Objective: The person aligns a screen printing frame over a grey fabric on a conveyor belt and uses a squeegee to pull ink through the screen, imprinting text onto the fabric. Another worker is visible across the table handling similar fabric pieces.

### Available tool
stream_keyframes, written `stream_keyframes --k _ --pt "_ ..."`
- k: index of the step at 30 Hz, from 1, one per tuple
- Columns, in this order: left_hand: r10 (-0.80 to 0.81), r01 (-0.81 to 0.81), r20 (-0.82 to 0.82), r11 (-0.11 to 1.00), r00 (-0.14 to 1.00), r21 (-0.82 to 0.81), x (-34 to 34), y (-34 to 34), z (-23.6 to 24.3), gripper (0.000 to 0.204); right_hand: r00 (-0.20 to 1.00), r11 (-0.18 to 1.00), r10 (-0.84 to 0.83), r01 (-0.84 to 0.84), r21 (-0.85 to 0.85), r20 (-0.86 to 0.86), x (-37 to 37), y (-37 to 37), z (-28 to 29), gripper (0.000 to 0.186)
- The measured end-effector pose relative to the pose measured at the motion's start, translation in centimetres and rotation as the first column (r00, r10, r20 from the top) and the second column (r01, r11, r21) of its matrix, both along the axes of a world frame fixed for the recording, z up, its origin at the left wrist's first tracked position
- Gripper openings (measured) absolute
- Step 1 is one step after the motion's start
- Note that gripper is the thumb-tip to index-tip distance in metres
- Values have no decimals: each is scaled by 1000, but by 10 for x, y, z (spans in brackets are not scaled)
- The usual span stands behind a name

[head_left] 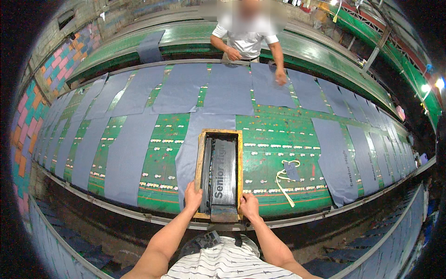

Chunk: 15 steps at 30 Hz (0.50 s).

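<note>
L.: grey-blue fabric panels (127,158) were laid in rows on green table (162,160). Ctr.: 1 yellow-edged frame (240,162), dark inside, was set over a panel; its L. bar was gripped by left hand (193,197), R. bar by right hand (249,206), fingertips partly hidden, so exact hold unclear. R.: pale cord (284,188) w/ blue scrap (291,170), then dark-printed panels (332,158).

Left hand (193,197), right hand (249,206) gripping yellow-edged frame (240,169); blue-grey cloth (187,158) beneath, green table (274,132)

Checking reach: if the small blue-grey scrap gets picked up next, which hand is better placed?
Right, likely: the right hand holds the side of the frame nearer the scrap; the left hand is opposite.
</note>
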<state>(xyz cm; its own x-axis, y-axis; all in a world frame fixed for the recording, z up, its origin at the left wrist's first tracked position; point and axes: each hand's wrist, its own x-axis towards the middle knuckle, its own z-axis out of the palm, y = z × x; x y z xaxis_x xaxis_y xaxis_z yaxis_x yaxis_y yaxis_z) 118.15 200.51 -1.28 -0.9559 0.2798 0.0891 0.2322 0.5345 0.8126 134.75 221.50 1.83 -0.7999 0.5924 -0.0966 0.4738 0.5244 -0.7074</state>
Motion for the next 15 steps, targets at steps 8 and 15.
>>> stream_keyframes --k 8,15 --pt "-64 75 107 992 992 -101 -3 1 4 56 998 995 67 -65 78 -17 6 6 2 32" --pt "-22 23 30 998 999 -55 -26 5 -7 61 764 746 642 -602 284 -68 19 -37 78 49"
